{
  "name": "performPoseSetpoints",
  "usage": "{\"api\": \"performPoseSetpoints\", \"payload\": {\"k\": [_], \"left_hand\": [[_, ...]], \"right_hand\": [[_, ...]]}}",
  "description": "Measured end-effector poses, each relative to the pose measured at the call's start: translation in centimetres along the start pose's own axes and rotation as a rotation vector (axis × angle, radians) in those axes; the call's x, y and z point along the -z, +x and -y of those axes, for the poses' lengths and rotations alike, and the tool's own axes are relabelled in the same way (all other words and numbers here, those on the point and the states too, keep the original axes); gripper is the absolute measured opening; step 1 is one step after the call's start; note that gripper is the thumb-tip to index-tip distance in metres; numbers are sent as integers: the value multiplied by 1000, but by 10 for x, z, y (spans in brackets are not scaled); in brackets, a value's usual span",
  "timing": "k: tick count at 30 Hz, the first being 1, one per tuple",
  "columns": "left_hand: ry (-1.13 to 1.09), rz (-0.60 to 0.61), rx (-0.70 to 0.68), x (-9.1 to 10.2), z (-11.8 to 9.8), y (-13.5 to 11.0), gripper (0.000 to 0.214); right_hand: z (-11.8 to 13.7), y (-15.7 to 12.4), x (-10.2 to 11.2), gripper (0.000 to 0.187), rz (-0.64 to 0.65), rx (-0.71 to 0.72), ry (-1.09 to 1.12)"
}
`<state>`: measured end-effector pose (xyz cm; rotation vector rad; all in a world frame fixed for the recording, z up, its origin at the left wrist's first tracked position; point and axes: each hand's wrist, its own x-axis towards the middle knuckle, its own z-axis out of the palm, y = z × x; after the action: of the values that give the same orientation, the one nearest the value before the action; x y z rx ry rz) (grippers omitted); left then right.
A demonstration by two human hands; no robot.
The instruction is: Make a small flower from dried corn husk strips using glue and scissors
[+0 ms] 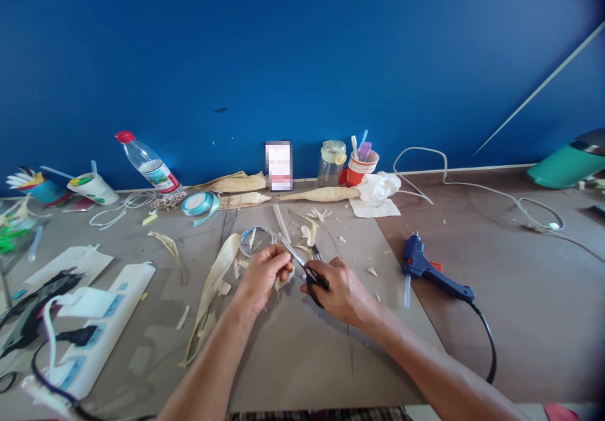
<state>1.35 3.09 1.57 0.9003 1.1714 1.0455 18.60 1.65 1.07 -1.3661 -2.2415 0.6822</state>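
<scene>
While the right hand (344, 290) grasps scissors (311, 277), the left hand (263, 276) seems to pinch a husk piece (282, 281); scraps (319, 215) look already cut, longer husks (317, 194) not yet.

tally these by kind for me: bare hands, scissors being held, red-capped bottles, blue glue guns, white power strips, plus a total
Bare hands: 2 (left hand, right hand)
Held scissors: 1
Red-capped bottle: 1
Blue glue gun: 1
White power strip: 1
Total: 6
</scene>
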Motion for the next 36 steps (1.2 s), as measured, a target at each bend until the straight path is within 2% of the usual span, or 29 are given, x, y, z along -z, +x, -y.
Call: {"api": "performPoseSetpoints", "payload": {"k": [5,10,13,19,36], "left_hand": [[-13,-12,-3,0,0,-1,16],[-30,0,14,0,-2,-2,16],[-16,-16,18,1,-2,-3,14],[-10,19,51,0,-1,-2,12],[5,52,54,-3,-2,-4,16]], "right_hand": [[1,1,-1,19,8,-15,11],[1,3,3,24,11,-73,119],[-1,4,5,25,23,-49,163],[-1,4,4,25,8,22,104],[6,5,4,18,54,-5,112]]}}
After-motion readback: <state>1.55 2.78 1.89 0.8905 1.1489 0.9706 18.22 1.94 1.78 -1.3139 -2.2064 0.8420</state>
